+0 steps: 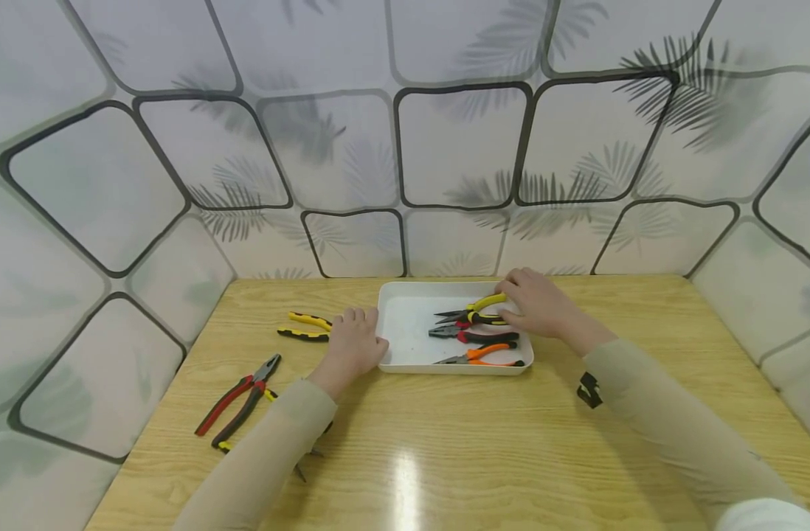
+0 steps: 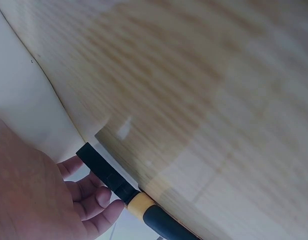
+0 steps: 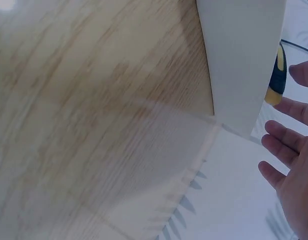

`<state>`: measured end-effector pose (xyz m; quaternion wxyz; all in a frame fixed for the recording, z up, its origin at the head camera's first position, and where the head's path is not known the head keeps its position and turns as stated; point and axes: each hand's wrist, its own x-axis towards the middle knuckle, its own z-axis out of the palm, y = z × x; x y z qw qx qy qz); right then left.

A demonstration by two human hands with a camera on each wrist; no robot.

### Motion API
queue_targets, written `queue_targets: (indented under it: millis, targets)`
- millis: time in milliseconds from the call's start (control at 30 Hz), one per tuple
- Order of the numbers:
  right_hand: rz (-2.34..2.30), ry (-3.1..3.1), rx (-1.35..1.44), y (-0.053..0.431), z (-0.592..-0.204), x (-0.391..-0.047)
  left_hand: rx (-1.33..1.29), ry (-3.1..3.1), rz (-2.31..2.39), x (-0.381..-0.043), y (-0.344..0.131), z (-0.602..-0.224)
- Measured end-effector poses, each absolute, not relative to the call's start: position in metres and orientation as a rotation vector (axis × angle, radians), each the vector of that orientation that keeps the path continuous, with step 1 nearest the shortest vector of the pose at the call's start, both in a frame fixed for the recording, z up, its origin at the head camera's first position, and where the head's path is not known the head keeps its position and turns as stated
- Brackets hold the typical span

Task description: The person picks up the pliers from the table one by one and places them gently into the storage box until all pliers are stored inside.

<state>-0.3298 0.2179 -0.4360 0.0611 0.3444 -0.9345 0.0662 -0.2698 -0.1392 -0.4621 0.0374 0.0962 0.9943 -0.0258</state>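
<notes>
My left hand (image 1: 355,341) is at the tray's left end, over the head of yellow-and-black pliers (image 1: 305,336) whose handles point left. In the left wrist view its bent fingers (image 2: 96,202) meet the dark head of these pliers (image 2: 111,175). My right hand (image 1: 538,304) reaches over the right end of the white tray (image 1: 405,295), at the yellow-and-black handles of long-nose pliers (image 1: 487,301). In the right wrist view its fingers (image 3: 284,142) are spread and loosely bent beside a handle end (image 3: 277,80); thumb and fingers stand apart.
Inside the tray also lie red-and-black pliers (image 1: 487,338) and orange-handled pliers (image 1: 487,354). Red-and-black pliers (image 1: 246,394) rest at the table's left, beside more pliers (image 1: 271,395) with yellow-and-black handles, partly hidden by my left sleeve. A patterned wall (image 1: 458,243) borders the wooden table (image 1: 485,450).
</notes>
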Motion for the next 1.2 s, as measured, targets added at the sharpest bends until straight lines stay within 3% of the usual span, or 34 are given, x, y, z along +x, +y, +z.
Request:
queue_targets:
  millis: [1200]
  targets:
    - [0.207,-2.953,0.801,0.243,-0.456,-0.315,0.295,3.054,-0.051,-0.270,-0.138,-0.461]
